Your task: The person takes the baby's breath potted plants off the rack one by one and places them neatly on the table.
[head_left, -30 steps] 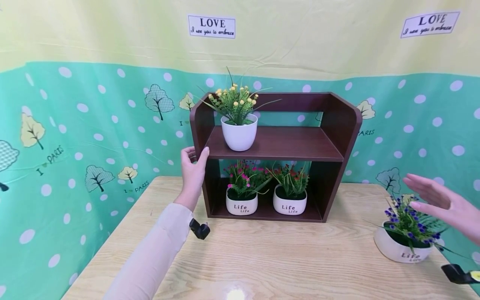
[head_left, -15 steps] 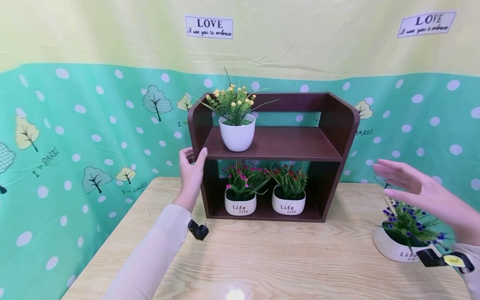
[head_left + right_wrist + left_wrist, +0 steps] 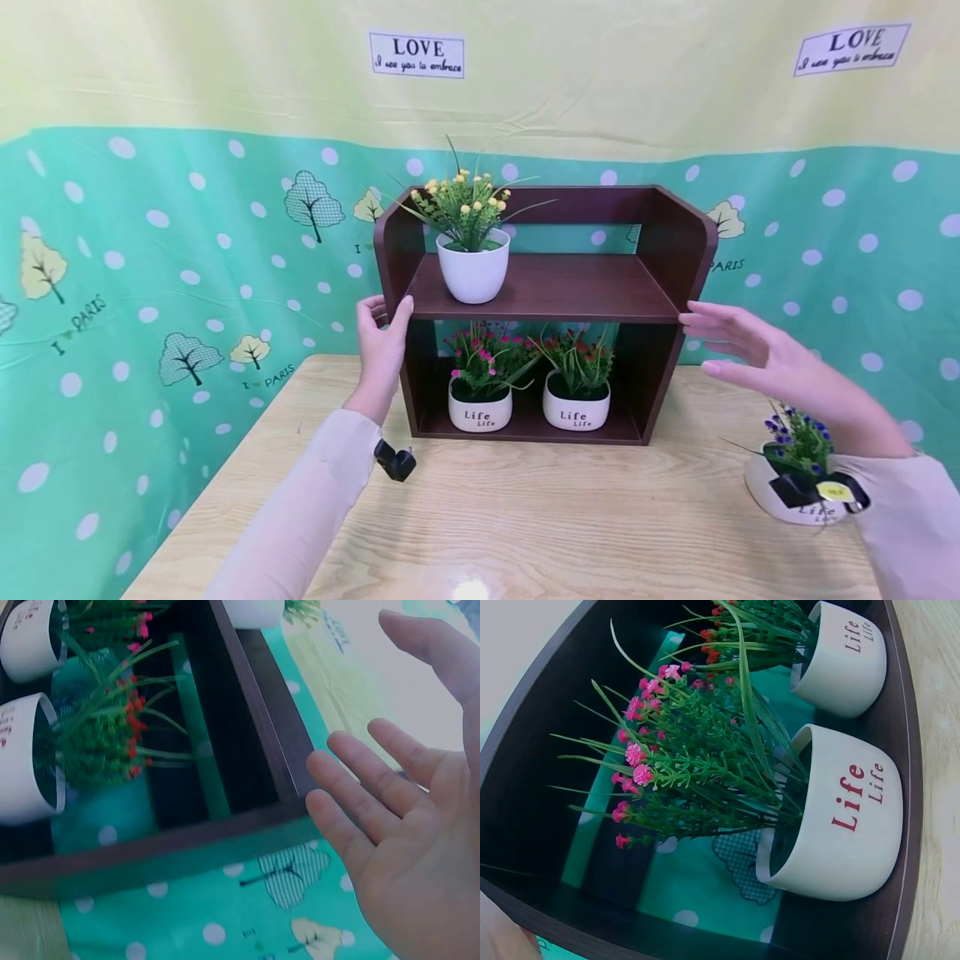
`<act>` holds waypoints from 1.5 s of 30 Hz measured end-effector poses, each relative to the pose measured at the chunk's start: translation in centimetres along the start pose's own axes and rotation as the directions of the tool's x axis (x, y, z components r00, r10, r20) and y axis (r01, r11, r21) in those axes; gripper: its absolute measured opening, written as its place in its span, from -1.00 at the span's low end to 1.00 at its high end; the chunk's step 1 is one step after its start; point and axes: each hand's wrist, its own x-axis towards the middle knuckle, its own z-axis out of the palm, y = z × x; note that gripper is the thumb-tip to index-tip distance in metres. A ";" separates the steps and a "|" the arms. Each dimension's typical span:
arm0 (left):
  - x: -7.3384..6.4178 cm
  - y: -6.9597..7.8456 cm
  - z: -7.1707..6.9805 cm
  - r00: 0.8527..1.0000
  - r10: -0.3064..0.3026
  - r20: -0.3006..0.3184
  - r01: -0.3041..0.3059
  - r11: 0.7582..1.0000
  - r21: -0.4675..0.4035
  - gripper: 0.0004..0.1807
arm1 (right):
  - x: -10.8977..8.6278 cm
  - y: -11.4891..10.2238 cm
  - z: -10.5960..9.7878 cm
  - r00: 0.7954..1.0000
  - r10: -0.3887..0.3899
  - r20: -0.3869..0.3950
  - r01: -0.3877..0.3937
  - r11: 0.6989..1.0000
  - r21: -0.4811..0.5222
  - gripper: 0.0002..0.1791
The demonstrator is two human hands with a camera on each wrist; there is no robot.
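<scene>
We saw a dark brown two-level shelf point(image 3: 577, 283) standing upright in the middle of the far part of a light table point(image 3: 525, 517). The person's left hand point(image 3: 382, 346) held the shelf's left side. We could see its thumb on the front edge and its fingers bent round the outer side. The right hand point(image 3: 768, 358) was up in the air by the shelf's right side. Its fingers were stretched out, with the thumb below them and a bit apart. The fingertips came right up close to the shelf, but we could not tell if they touched it.

On the top level, near the left side, we saw a round white pot of yellow flowers point(image 3: 473, 275). On the bottom level, the white pot of pink flowers point(image 3: 481, 412) sat on the left and the white pot of red flowers point(image 3: 576, 410) on the right. Both had "Life" on the front. The white pot of purple flowers point(image 3: 760, 490) sat on the table, to the right and nearer than the shelf. The right arm hid part of it. Behind everything we saw a green and yellow cloth point(image 3: 247, 208) with dots, trees and two "LOVE" signs point(image 3: 417, 56).
</scene>
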 end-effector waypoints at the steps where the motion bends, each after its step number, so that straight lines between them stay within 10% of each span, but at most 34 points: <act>1: 0.0 0.0 0.0 1.000 0.001 0.000 -0.001 1.000 -0.001 -0.41 | 0.4 0.0 0.2 1.000 -0.020 -0.001 0.020 1.000 0.002 -0.24; 45: 0.1 0.1 0.1 1.000 -0.007 -0.014 0.007 1.000 -0.007 -0.40 | 15.9 -3.8 10.4 0.998 0.004 -0.062 0.012 0.967 0.254 -0.09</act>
